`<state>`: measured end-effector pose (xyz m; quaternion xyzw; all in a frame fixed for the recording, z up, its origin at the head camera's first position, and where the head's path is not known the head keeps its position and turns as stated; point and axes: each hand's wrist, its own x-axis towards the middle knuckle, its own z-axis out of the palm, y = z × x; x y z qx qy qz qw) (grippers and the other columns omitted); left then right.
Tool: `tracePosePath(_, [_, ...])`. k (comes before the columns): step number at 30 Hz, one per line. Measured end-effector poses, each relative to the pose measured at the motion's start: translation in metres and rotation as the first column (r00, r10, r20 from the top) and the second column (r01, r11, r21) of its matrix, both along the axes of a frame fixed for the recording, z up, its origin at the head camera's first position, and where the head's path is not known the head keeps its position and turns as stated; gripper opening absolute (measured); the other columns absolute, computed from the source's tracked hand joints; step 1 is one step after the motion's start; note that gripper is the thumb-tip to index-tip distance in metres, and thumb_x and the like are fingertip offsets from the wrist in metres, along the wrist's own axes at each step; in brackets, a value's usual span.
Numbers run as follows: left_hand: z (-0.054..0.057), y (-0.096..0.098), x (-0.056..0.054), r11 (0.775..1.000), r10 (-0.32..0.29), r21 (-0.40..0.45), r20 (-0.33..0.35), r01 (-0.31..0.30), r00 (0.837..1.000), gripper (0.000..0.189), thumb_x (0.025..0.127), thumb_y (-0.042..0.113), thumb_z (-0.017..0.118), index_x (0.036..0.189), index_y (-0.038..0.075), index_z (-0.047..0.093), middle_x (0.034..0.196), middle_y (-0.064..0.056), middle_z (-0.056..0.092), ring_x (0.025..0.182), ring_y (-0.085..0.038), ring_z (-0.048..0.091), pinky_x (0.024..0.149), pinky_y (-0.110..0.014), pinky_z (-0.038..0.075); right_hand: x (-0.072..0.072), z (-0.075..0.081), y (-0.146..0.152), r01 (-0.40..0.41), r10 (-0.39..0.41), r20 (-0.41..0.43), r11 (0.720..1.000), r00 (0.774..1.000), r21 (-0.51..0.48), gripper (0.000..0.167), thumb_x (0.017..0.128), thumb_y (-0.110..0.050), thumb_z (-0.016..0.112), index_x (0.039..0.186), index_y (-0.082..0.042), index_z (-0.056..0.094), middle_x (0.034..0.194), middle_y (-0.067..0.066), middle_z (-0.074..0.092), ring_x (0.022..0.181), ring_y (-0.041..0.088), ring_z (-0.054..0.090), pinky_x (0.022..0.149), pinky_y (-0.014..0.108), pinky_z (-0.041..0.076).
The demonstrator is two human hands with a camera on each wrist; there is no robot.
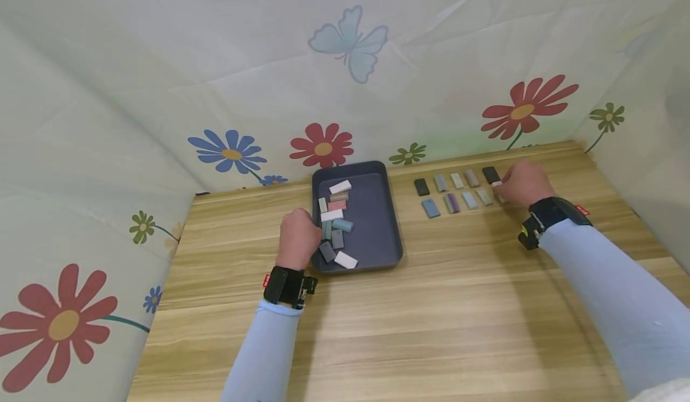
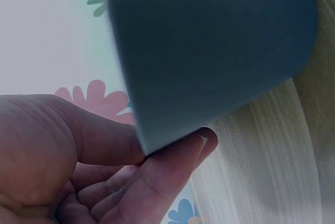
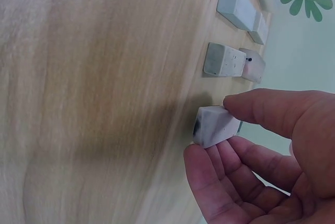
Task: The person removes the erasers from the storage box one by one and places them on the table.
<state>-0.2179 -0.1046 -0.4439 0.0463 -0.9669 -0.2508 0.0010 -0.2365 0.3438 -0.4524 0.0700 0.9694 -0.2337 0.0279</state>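
Observation:
My left hand (image 1: 298,237) pinches the left rim of a dark grey tray (image 1: 374,222) between thumb and fingers; the tray's underside fills much of the left wrist view. Several small erasers lie in the tray, among them a pink eraser (image 1: 337,205) and a blue eraser (image 1: 342,226). Over at the right, my right hand (image 1: 528,184) pinches a smudged white eraser (image 3: 214,125) close to the table, at the right end of two rows of erasers. Just behind it lies a black eraser (image 1: 491,175). A pale eraser (image 1: 484,196) is its left neighbour.
The rows stand on the wooden table (image 1: 431,312), right of the tray, with another black eraser (image 1: 422,187) and a blue eraser (image 1: 430,208) at their left end. A flower-printed sheet (image 1: 242,102) hangs behind the table and along its sides.

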Motion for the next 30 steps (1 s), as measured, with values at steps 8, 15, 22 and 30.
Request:
tracePosePath(8, [0.001, 0.0, 0.001, 1.0, 0.002, 0.004, 0.009, -0.002, 1.0, 0.019, 0.073, 0.001, 0.06, 0.055, 0.008, 0.059, 0.053, -0.004, 0.053, 0.049, -0.018, 0.052, 0.04, -0.027, 0.038, 0.003, -0.003, -0.001, 0.0, 0.0, -0.027, 1.0, 1.0, 0.008, 0.029, 0.079, -0.022, 0.067, 0.078, 0.007, 0.069, 0.06, 0.01, 0.061, 0.061, 0.026, 0.05, 0.048, 0.031, 0.035])
tracePosePath(15, [0.0, 0.0, 0.0, 1.0, 0.011, 0.012, 0.015, -0.011, 1.0, 0.018, 0.075, 0.002, 0.06, 0.058, 0.008, 0.059, 0.054, -0.004, 0.053, 0.05, -0.018, 0.053, 0.04, -0.027, 0.039, 0.002, -0.004, -0.001, 0.002, -0.002, -0.025, 1.0, 1.0, 0.002, 0.029, 0.079, -0.023, 0.066, 0.077, 0.006, 0.07, 0.061, 0.009, 0.061, 0.061, 0.026, 0.049, 0.048, 0.031, 0.034])
tracePosePath(22, [0.0, 0.0, 0.001, 1.0, 0.016, 0.014, 0.01, -0.016, 1.0, 0.017, 0.076, 0.002, 0.059, 0.06, 0.008, 0.059, 0.055, -0.005, 0.053, 0.05, -0.019, 0.053, 0.04, -0.028, 0.039, 0.003, -0.006, -0.001, 0.009, -0.009, -0.031, 1.0, 0.999, 0.005, 0.029, 0.078, -0.025, 0.066, 0.073, 0.004, 0.07, 0.057, 0.006, 0.06, 0.058, 0.024, 0.05, 0.047, 0.031, 0.034])
tracePosePath(30, [-0.002, 0.0, 0.0, 1.0, 0.024, 0.013, 0.031, -0.025, 0.999, 0.011, 0.078, 0.004, 0.061, 0.068, 0.008, 0.061, 0.061, -0.007, 0.059, 0.054, -0.02, 0.056, 0.043, -0.027, 0.041, 0.008, 0.003, -0.011, 0.023, -0.023, -0.035, 1.0, 0.999, -0.002, 0.029, 0.081, -0.026, 0.065, 0.075, 0.002, 0.069, 0.057, 0.007, 0.057, 0.056, 0.025, 0.048, 0.047, 0.032, 0.032])
